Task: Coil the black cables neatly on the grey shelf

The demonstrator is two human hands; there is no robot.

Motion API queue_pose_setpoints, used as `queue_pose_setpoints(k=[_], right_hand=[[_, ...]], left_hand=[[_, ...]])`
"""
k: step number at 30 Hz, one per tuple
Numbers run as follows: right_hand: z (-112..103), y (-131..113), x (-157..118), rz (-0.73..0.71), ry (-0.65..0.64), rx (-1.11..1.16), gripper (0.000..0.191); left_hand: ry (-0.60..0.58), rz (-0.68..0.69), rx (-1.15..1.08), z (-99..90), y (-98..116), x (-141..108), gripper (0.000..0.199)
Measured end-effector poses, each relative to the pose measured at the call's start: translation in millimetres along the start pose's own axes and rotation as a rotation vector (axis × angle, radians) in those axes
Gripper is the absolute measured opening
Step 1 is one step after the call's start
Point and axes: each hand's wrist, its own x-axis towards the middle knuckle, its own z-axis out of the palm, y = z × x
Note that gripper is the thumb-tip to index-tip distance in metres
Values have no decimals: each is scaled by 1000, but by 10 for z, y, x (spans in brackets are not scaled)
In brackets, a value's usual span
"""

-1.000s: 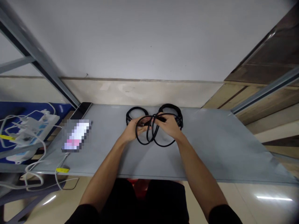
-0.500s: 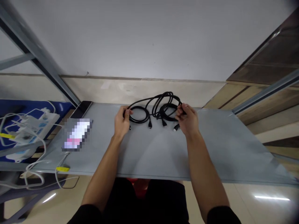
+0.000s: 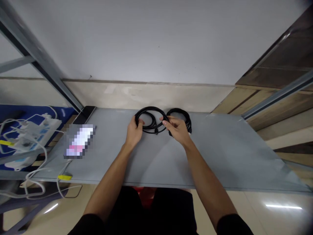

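Observation:
Between both hands a black cable (image 3: 151, 107) is gathered into a round loop, held over the grey table (image 3: 156, 160). My left hand (image 3: 134, 132) is closed round the loop's left side, thumb on top. At the loop's right side my right hand (image 3: 177, 128) pinches the cable between thumb and fingers. Behind the held loop lies a smaller coil, partly covered, and a black plug (image 3: 156, 131) shows at its lower edge. A second black coiled cable (image 3: 179, 110) rests at the right, partly hidden behind my right hand.
A phone with a blurred bright screen (image 3: 80, 140) lies on the left of the table, near a dark flat device (image 3: 85, 114). White power strips (image 3: 31, 140) and tangled white cords are further left. A wall (image 3: 151, 96) borders the back; metal posts (image 3: 61, 86) stand at the sides.
The loose strands between my hands are now drawn into one round loop. My right hand has moved left, away from the right coil, towards my left hand, which shifted slightly right.

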Motion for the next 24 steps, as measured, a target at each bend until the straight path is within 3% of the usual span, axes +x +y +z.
queue_pose_setpoints(k=[5, 8, 13, 16, 20, 24], right_hand=[[54, 0, 17, 73, 96, 111, 57], [35, -4, 24, 114, 43, 60, 55], [-8, -21, 7, 117, -130, 114, 55], [-36, -30, 2, 66, -170, 201, 51], [-101, -41, 13, -4, -114, 307, 57], [-83, -8, 22, 6, -36, 468, 49]], left_hand=[[-16, -65, -90, 46, 98, -46, 63], [-24, -1, -61, 24, 164, -59, 74], [-24, 96, 3, -52, 209, -50, 72], [-21, 172, 69, -89, 215, -35, 59], [12, 232, 159, -120, 169, 12, 42], [42, 180, 72, -110, 61, 65, 36]])
